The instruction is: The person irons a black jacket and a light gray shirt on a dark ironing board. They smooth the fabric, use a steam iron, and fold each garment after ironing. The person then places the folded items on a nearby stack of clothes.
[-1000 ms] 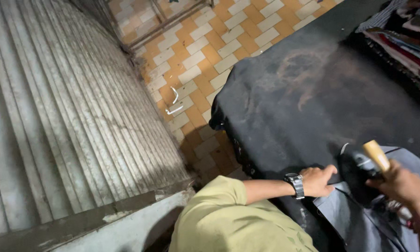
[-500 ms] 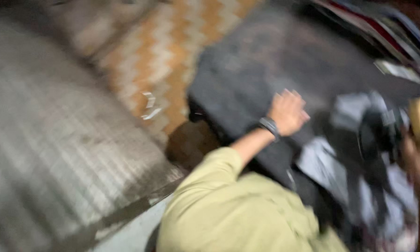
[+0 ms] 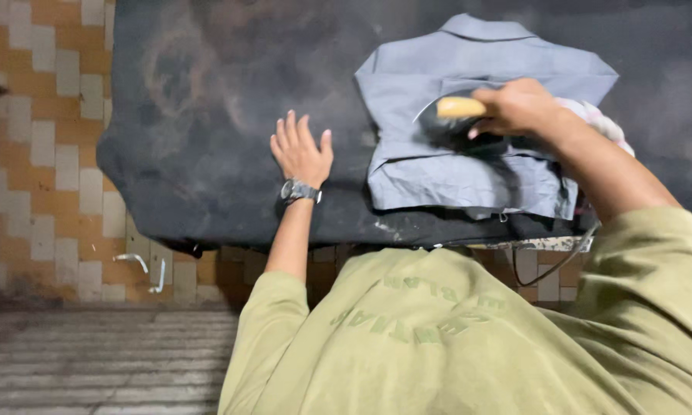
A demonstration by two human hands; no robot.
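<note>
A folded grey shirt (image 3: 469, 165) lies on a dark padded ironing table (image 3: 207, 115). My right hand (image 3: 515, 107) grips the pale wooden handle of a dark iron (image 3: 454, 127) that rests on the shirt's middle. My left hand (image 3: 301, 150), with a wristwatch, lies flat and open on the table cover just left of the shirt, not touching it. My olive shirt fills the lower part of the view.
A cord (image 3: 553, 265) hangs below the table's near edge. The floor has orange and white tiles (image 3: 46, 154); two small white bent pieces (image 3: 146, 265) lie on it. A ribbed grey metal surface (image 3: 92, 361) runs along the bottom left. Pale cloth (image 3: 603, 123) lies by my right wrist.
The view has swung from the side onto the table top. My left hand left the shirt and now lies flat on the cover. My right hand has set the iron on the shirt.
</note>
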